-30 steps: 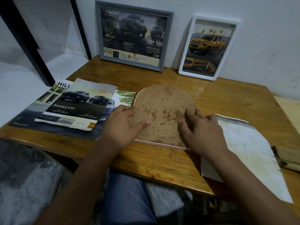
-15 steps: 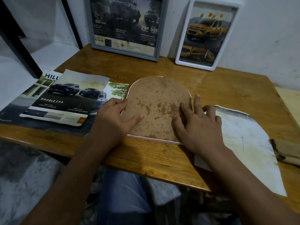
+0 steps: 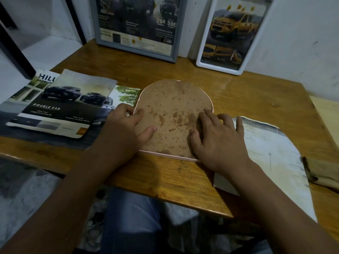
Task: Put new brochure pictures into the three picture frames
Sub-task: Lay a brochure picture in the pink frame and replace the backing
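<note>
We see a dim, warm-toned scene with soft, even light and no hard shadows; only faint shade sits under the hands. A pale sheen lies across the desk (image 3: 247, 92) near the wall. The wide lens bows the desk's edges and stretches the forearms at the bottom corners. Fine print in the grey frame (image 3: 136, 50) is soft and unreadable, and the lower corners look murky.
</note>
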